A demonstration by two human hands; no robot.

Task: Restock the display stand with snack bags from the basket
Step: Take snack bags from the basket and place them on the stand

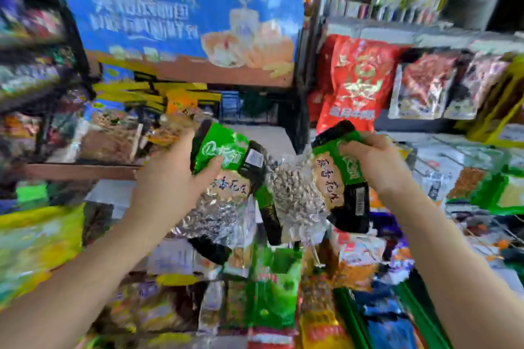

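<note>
My left hand point(170, 176) grips a green-topped peanut bag point(226, 181) by its upper edge, thumb across the green label. My right hand point(377, 161) grips a second, matching green-topped peanut bag point(320, 190) by its top. Both bags hang side by side at the centre of the view, nearly touching, their clear lower halves showing nuts. Behind them stands the display stand point(181, 71) with a blue header board and a brown shelf edge. Below my hands lie several mixed snack bags point(272, 297), green, yellow and red; the basket's rim cannot be made out in the blur.
A red snack bag point(357, 82) and clear-fronted packets point(425, 85) hang on the shelving at right. Dark shelves with packets point(31, 45) fill the left. More green bags point(504, 193) sit on a wire rack at the right edge. The whole frame is motion-blurred.
</note>
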